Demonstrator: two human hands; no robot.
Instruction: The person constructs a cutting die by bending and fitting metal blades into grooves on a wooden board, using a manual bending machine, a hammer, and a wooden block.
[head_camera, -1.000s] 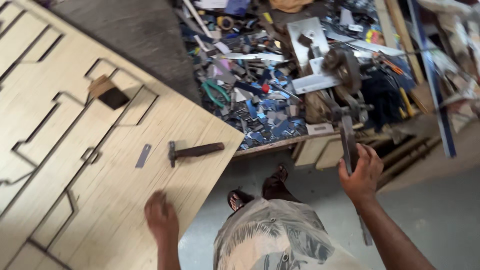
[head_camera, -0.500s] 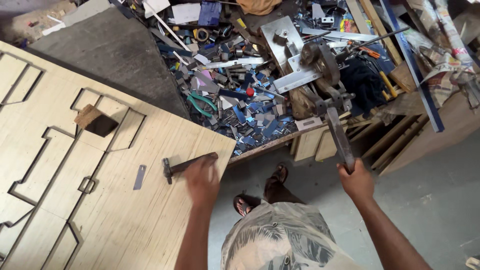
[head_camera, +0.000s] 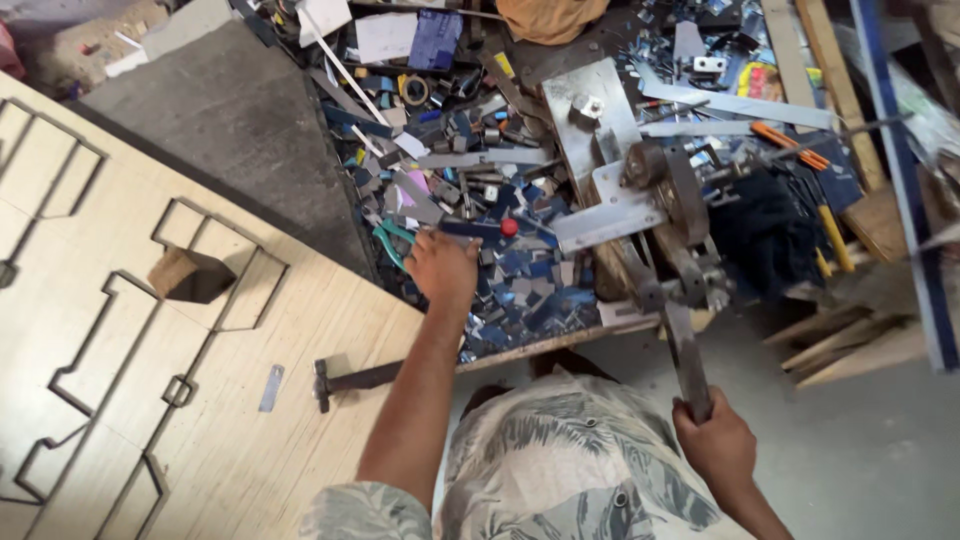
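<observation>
Left hand (head_camera: 442, 268) is seen from the back, reached out over the heap of metal offcuts (head_camera: 520, 285); fingers are curled down into the scraps, and whether anything is pinched cannot be told, the fingertips being hidden under the hand. Green-handled pliers (head_camera: 392, 238) lie just beside it on the left, partly covered by scraps. A small red knob (head_camera: 509, 227) sits just to its right.

Right hand (head_camera: 716, 448) is wrapped in a fist around the lower end of a long dark lever handle (head_camera: 686, 358). The handle runs up to a bench-mounted metal shear (head_camera: 668, 205), whose lower body is tangled among plates and hard to separate from the clutter. Forearm is cut off at the bottom edge.

A hammer (head_camera: 360, 379) lies on the plywood sheet (head_camera: 120, 400); its handle is crossed and partly hidden by the left forearm. A small grey metal strip (head_camera: 271, 387) lies just left of the hammer head. The plywood is cut through with angular outlines; a wooden block (head_camera: 178, 272) stands in one opening. The sheet is cropped at the left and bottom.

Among the scraps: a blue flat packet (head_camera: 434, 37) and a white card (head_camera: 325, 16) near the top, a roll of tape (head_camera: 414, 91), orange-handled tools (head_camera: 790, 146) and a yellow-handled tool (head_camera: 832, 237) on the right. Printing is too small to make out. A grey slab (head_camera: 230, 130) lies between plywood and heap. A patterned shirt (head_camera: 560, 450) fills the lower centre.
</observation>
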